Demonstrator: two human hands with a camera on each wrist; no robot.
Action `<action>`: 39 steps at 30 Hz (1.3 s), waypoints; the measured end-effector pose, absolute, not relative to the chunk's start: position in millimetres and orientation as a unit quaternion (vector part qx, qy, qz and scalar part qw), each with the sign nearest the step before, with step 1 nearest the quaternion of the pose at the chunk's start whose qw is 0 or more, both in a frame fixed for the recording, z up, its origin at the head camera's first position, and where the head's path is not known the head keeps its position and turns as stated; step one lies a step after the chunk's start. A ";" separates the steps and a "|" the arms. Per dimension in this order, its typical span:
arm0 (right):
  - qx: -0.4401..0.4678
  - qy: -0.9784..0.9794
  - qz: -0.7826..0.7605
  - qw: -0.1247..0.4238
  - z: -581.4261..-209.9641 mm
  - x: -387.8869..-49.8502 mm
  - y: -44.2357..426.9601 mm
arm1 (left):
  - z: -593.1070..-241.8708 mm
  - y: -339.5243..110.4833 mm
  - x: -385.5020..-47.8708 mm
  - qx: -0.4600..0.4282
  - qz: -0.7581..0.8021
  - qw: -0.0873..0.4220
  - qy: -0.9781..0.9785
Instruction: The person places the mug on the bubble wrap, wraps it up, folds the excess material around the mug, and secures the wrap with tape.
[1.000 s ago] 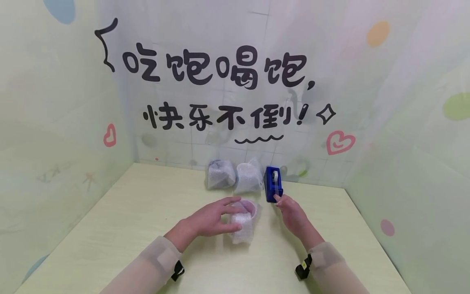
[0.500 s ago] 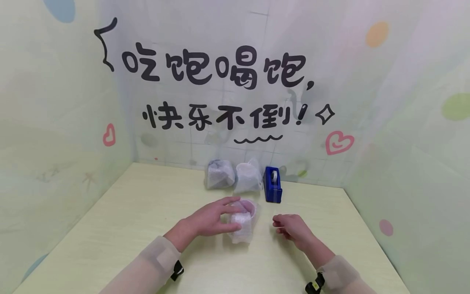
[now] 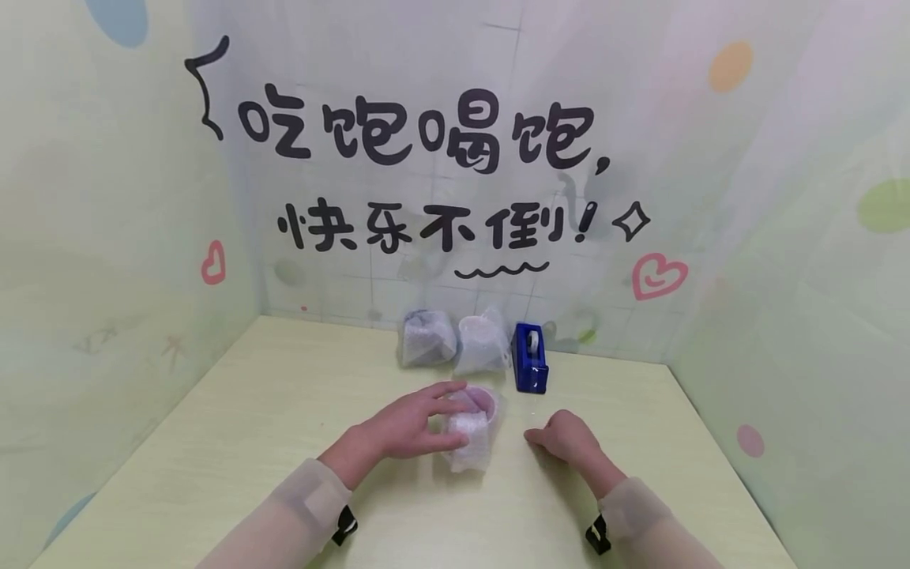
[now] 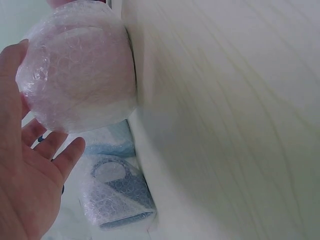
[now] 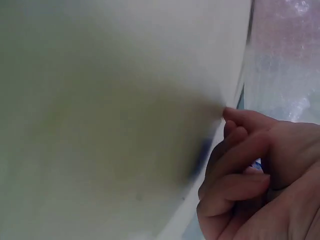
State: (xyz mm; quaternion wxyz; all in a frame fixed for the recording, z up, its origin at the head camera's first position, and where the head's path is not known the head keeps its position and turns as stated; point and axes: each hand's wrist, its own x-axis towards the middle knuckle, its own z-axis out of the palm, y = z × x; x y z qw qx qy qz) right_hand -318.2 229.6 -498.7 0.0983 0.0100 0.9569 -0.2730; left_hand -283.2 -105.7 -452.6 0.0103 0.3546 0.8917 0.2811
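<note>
A pinkish cup wrapped in bubble wrap stands on the table in the head view. My left hand holds it from the left, thumb on the near side and fingers across the far side; the same wrapped cup fills the upper left of the left wrist view. Right of the cup, my right hand is low over the table, thumb and forefinger pinched together. A faint strip of clear tape runs from the blue tape dispenser toward those fingertips. In the right wrist view the other fingers are curled.
Two more bubble-wrapped items, a greyish one and a whitish one, stand by the back wall, left of the dispenser. Printed fabric walls enclose the pale wooden table at the back and both sides.
From the tape dispenser's front, my right hand has drawn back toward me and down to the table, with tape stretching from the dispenser. My left hand and the wrapped cup have stayed put.
</note>
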 end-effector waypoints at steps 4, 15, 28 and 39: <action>0.038 0.947 -0.304 0.095 -475.8 -318.9 223.2 | -453.2 -105.7 -283.3 0.355 0.280 0.011 0.892; 0.130 0.820 -0.556 0.041 -465.9 -353.2 208.1 | -455.3 -105.6 -282.9 0.357 0.278 0.008 0.892; 0.177 0.775 -0.604 0.056 -477.6 -368.6 212.6 | -451.9 -103.0 -282.0 0.365 0.270 0.004 0.891; 0.148 0.803 -0.575 0.053 -486.3 -372.1 210.8 | -450.7 -105.7 -279.4 0.359 0.277 0.004 0.891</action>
